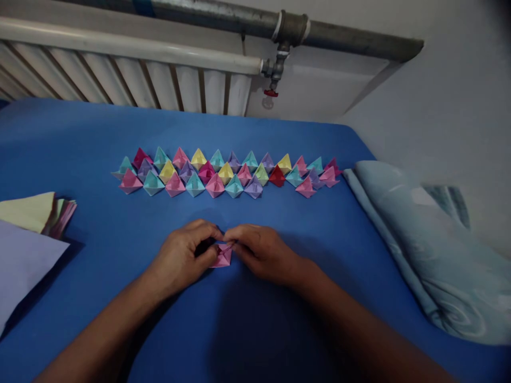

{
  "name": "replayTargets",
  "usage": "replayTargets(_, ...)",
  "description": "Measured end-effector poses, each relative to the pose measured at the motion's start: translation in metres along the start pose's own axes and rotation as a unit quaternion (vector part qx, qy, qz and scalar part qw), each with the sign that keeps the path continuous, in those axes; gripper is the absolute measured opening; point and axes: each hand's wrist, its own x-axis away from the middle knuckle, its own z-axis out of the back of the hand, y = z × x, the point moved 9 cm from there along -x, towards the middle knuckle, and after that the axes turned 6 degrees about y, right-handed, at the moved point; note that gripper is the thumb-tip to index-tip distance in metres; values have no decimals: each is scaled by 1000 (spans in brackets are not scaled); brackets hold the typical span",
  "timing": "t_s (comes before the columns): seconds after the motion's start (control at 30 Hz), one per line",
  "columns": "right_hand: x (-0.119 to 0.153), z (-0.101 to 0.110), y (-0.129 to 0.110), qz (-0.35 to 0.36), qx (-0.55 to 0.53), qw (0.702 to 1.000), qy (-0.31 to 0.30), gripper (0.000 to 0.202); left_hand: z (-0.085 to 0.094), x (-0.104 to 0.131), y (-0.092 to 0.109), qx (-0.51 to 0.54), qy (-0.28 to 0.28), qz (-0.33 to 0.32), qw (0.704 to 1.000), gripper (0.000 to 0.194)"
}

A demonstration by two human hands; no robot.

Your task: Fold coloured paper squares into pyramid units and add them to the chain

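A small folded piece of pink paper (224, 256) lies low over the blue table, between my two hands. My left hand (187, 250) grips its left side, thumb on top and fingers curled behind. At the upper right corner, the thumb and fingertips of my right hand (261, 249) pinch the paper. The fingertips of both hands nearly meet above it, so its far edge is hidden. Beyond my hands stand rows of small folded paper boats (215, 185) in pink, teal, purple, yellow and red.
Stacked coloured paper sheets (27, 250) lie at the left. A folded light-blue cloth (423, 255) covers the right side of the blue table (99, 127). Behind the table are a white radiator (183, 85) and a metal pipe (351, 40) with a red-handled valve (271, 92).
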Motion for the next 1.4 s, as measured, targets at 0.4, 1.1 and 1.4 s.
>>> replayTargets(0.4, -2, -6, 4, -25, -8, 1000, -14, 28, -7, 0, -1, -37, -58, 15, 997, 10)
replayTargets(1.1, 4, -1, 10, -153, 16, 986, 58, 28, -3, 7, 14, -165, 34, -47, 985, 15)
replayTargets(1.4, 10, 2, 17, -181, 57, 979, 80, 7, -2, 5, 7, -173, 18, -14, 985, 15)
